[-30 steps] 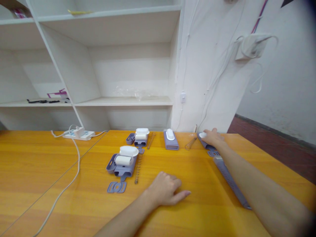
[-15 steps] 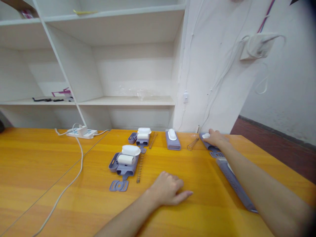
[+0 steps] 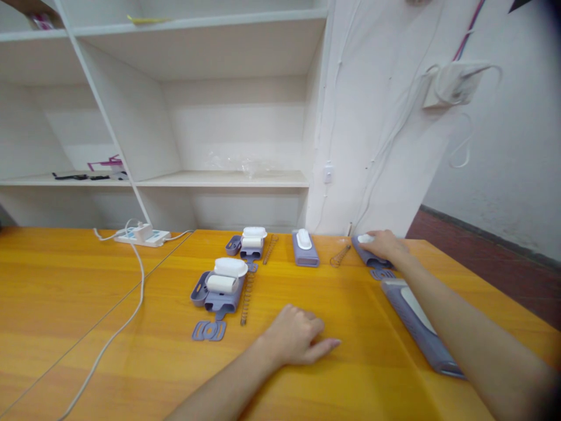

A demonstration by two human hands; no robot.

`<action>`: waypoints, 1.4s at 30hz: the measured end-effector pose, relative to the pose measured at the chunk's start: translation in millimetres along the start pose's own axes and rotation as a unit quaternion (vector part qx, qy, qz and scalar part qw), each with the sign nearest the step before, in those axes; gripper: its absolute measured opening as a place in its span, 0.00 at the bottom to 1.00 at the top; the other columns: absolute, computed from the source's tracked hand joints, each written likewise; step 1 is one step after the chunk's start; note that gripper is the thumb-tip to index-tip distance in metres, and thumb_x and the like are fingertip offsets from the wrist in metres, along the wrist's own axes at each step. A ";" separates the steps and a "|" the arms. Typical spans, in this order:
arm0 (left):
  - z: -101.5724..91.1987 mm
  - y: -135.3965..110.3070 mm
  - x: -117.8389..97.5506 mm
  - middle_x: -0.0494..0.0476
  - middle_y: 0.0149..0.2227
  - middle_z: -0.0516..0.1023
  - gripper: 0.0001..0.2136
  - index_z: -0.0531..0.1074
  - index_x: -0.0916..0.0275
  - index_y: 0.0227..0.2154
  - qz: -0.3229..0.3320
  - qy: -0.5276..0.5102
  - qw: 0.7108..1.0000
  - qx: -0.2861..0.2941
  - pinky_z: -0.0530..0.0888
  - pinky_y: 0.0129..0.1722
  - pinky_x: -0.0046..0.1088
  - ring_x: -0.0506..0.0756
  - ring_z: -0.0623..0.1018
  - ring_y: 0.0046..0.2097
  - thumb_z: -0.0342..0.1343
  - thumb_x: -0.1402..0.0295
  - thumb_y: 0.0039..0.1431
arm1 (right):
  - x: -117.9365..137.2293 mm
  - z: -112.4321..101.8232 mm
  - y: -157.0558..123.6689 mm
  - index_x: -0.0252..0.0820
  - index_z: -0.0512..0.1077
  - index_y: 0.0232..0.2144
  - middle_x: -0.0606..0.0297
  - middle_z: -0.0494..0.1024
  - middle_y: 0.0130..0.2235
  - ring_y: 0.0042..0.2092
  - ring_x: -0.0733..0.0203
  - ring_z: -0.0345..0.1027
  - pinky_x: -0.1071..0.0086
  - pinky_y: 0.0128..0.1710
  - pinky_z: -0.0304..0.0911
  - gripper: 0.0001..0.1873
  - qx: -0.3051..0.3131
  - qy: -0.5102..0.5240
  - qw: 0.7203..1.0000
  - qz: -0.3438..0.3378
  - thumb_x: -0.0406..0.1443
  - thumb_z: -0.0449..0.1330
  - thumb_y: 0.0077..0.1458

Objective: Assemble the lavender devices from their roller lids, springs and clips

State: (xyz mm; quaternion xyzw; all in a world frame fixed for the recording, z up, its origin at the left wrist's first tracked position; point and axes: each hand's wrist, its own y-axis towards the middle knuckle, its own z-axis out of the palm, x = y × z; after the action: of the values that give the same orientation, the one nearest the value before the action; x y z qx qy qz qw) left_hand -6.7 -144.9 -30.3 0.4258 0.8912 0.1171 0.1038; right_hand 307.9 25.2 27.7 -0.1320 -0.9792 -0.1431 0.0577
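Observation:
My right hand [image 3: 385, 245] is stretched to the far right of the orange table [image 3: 87, 304], its fingers closed over a purple plastic part with a white piece [image 3: 364, 241]. My left hand [image 3: 298, 339] rests on the table in the middle, fingers loosely curled, one finger stretched out, holding nothing. A long purple case [image 3: 421, 327] lies under my right forearm. A small flat purple ring piece [image 3: 382, 273] lies just behind my right wrist. A metal spring [image 3: 340, 255] lies left of my right hand.
Two stacks of purple and white parts [image 3: 219, 286] [image 3: 250, 242] stand mid-table, with long springs [image 3: 246, 297] beside them, a flat purple gasket [image 3: 209, 331] and a purple case [image 3: 304, 248]. A power strip [image 3: 142, 235] and its cable [image 3: 123, 316] lie left. White shelves stand behind.
The view shifted slightly. My right hand stays on the far purple part, and more of the long purple case under my forearm shows. My left hand has not moved.

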 end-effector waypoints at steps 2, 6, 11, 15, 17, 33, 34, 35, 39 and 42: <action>0.0 0.1 -0.4 0.54 0.24 0.75 0.23 0.67 0.61 0.23 -0.008 0.002 1.000 -0.009 0.57 0.23 0.26 0.52 0.73 0.26 0.38 0.50 0.60 | 11.2 -11.3 -11.5 0.48 0.70 0.49 0.52 0.69 0.44 0.41 0.47 0.69 0.60 0.38 0.62 0.32 0.004 0.002 0.999 -0.041 0.55 0.55 0.44; 0.0 -0.3 -0.9 0.56 0.25 0.75 0.21 0.68 0.61 0.25 -0.039 0.011 0.998 -0.042 0.59 0.24 0.25 0.52 0.74 0.27 0.37 0.53 0.61 | 48.9 -29.1 -55.5 0.53 0.69 0.48 0.58 0.67 0.48 0.41 0.53 0.68 0.63 0.41 0.61 0.26 -0.038 0.040 0.976 -0.213 0.53 0.55 0.47; 2.8 0.2 -1.1 0.55 0.24 0.75 0.21 0.69 0.61 0.24 -0.005 0.003 1.000 -0.027 0.60 0.24 0.25 0.52 0.73 0.26 0.38 0.53 0.61 | 104.9 -26.7 -126.7 0.54 0.68 0.49 0.60 0.64 0.51 0.44 0.55 0.66 0.64 0.44 0.59 0.24 -0.024 0.091 0.918 -0.385 0.47 0.58 0.48; 7.7 2.4 -1.8 0.57 0.24 0.74 0.22 0.70 0.63 0.24 0.036 0.016 0.999 0.005 0.63 0.27 0.27 0.53 0.73 0.26 0.41 0.52 0.59 | 141.6 -9.8 -156.7 0.53 0.67 0.49 0.59 0.63 0.52 0.47 0.54 0.63 0.62 0.47 0.57 0.26 0.027 0.112 0.885 -0.452 0.45 0.61 0.45; 9.6 3.2 -2.2 0.59 0.24 0.75 0.22 0.71 0.64 0.24 0.044 0.027 0.999 0.015 0.65 0.30 0.28 0.54 0.73 0.28 0.42 0.51 0.58 | 155.8 -1.3 -160.4 0.53 0.67 0.49 0.59 0.63 0.52 0.48 0.53 0.63 0.61 0.47 0.56 0.28 0.043 0.113 0.877 -0.465 0.46 0.62 0.44; 1.3 3.9 -5.8 0.61 0.34 0.78 0.21 0.73 0.64 0.35 0.023 -0.004 0.999 0.032 0.68 0.38 0.34 0.59 0.76 0.36 0.44 0.52 0.57 | 180.1 38.3 -161.0 0.47 0.64 0.53 0.55 0.64 0.54 0.52 0.51 0.58 0.59 0.51 0.54 0.37 0.039 0.170 0.837 -0.519 0.54 0.61 0.42; 1.4 4.0 -6.0 0.61 0.34 0.77 0.21 0.73 0.64 0.35 0.027 -0.003 0.999 0.028 0.68 0.39 0.34 0.59 0.76 0.37 0.44 0.52 0.57 | 178.3 35.4 -161.4 0.47 0.63 0.54 0.55 0.64 0.54 0.52 0.50 0.58 0.58 0.51 0.54 0.37 0.034 0.167 0.834 -0.524 0.55 0.60 0.43; 1.4 4.2 -6.2 0.61 0.34 0.77 0.21 0.73 0.64 0.34 0.029 0.000 0.999 0.026 0.68 0.39 0.34 0.59 0.76 0.37 0.45 0.52 0.57 | 176.2 31.7 -161.4 0.46 0.62 0.54 0.54 0.64 0.54 0.53 0.50 0.57 0.57 0.52 0.53 0.38 0.026 0.164 0.832 -0.529 0.56 0.58 0.45; 2.1 4.0 -5.8 0.59 0.29 0.76 0.23 0.72 0.63 0.28 0.007 0.003 0.999 0.048 0.68 0.34 0.31 0.56 0.75 0.32 0.40 0.50 0.59 | 160.7 14.3 -150.9 0.44 0.61 0.55 0.54 0.65 0.54 0.54 0.51 0.55 0.55 0.54 0.48 0.28 -0.037 0.154 0.847 -0.508 0.49 0.51 0.55; 3.4 3.6 -4.7 0.59 0.27 0.76 0.25 0.71 0.63 0.27 -0.006 0.004 0.998 0.064 0.67 0.30 0.29 0.54 0.75 0.28 0.36 0.49 0.60 | 137.8 5.4 -125.2 0.42 0.65 0.51 0.54 0.67 0.51 0.53 0.51 0.56 0.57 0.53 0.48 0.20 -0.101 0.134 0.897 -0.410 0.41 0.48 0.58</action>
State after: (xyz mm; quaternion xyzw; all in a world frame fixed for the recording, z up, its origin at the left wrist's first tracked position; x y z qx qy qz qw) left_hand -0.2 -146.0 -32.1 0.4254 0.9000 0.0609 0.0737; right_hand 141.0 -55.6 10.1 0.2961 -0.9101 -0.2681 0.1106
